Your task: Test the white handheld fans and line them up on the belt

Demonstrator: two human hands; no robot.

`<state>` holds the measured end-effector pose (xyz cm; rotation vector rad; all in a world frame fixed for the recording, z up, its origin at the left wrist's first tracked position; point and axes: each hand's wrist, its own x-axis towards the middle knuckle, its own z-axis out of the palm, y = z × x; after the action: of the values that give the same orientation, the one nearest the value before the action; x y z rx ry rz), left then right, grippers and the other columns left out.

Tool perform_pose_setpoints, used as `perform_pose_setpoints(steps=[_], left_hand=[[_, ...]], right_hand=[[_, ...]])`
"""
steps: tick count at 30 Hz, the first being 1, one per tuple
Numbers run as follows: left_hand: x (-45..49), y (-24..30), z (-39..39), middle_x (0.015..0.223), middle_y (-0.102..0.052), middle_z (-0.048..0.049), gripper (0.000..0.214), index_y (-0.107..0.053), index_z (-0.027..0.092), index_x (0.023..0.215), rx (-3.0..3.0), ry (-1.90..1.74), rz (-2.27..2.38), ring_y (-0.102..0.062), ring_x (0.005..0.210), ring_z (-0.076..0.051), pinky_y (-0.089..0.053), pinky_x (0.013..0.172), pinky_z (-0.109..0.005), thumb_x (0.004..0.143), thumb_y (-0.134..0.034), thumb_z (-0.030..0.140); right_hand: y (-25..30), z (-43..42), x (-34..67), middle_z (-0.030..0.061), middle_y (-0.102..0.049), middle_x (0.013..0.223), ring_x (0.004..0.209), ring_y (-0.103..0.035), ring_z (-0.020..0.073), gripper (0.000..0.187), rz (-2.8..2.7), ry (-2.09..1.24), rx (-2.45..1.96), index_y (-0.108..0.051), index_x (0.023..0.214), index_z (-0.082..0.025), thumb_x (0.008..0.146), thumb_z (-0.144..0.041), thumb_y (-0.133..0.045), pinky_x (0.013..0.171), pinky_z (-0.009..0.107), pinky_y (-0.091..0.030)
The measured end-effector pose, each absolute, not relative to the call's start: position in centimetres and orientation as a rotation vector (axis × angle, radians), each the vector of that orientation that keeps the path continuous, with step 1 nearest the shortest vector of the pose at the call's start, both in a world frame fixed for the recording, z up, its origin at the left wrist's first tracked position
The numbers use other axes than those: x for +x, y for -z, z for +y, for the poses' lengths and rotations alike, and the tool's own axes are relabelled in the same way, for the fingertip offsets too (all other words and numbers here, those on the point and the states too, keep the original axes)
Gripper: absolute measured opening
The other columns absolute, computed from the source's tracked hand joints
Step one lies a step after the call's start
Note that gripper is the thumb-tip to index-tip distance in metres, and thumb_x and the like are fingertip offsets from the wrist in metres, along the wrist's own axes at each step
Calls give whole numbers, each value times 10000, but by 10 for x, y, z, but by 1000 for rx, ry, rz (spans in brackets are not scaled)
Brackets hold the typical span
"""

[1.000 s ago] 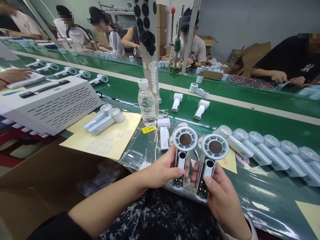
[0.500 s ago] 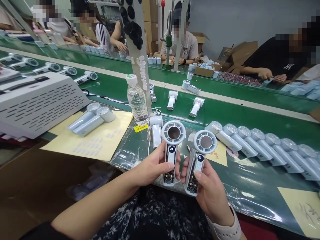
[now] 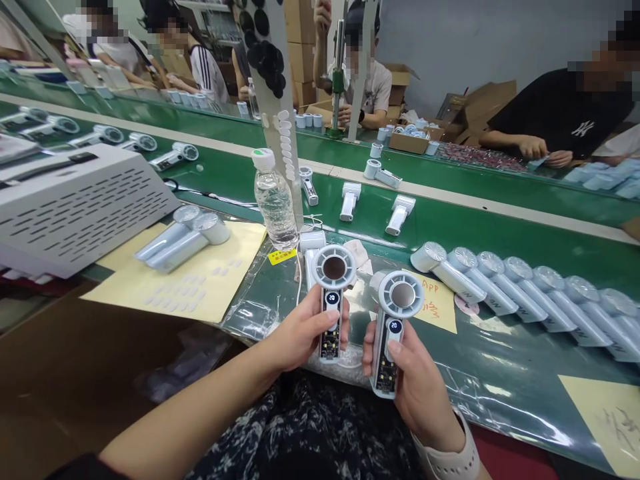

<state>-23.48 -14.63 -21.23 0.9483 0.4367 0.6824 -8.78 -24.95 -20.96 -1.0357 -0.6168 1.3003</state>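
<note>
Fans upright, one per hand: left fan, right fan.
Left hand closed round the left fan's handle, thumb on its front; right hand closed round the right fan's handle, thumb just under the display. Both displays read 20. Both fans sit in front of water bottle, the right fan lower and further right. Row of fans lies on bench well right of the bottle; yellow sheet just left of it.
</note>
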Motion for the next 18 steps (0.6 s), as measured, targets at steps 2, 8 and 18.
perform_pose_setpoints(steps=[2,8,18], left_hand=[[-238,211,-147,831,-568,7,377,-477,196,1033,1016,-683,416,-568,622,-122,-458,587,-268,825,-695,423],[-240,200,-148,811,-597,-11,357,-485,189,1039,1142,-645,405,-576,661,-144,-449,643,-292,863,-658,448],[-241,205,-149,906,-563,-12,317,-450,199,1076,1159,-676,442,-584,633,-137,-454,578,-283,879,-611,389]], right_hand=[[209,-250,-88,14,-615,887,671,-545,152,234,-662,-1287,-1029,-617,1030,-243,874,-417,-638,596,282,-503],[205,-245,-88,26,-616,883,696,-557,172,263,-566,-1319,-1043,-626,999,-229,832,-430,-660,611,308,-522],[205,-246,-87,38,-633,871,671,-565,179,252,-663,-1332,-994,-637,1022,-222,869,-423,-635,602,328,-518]])
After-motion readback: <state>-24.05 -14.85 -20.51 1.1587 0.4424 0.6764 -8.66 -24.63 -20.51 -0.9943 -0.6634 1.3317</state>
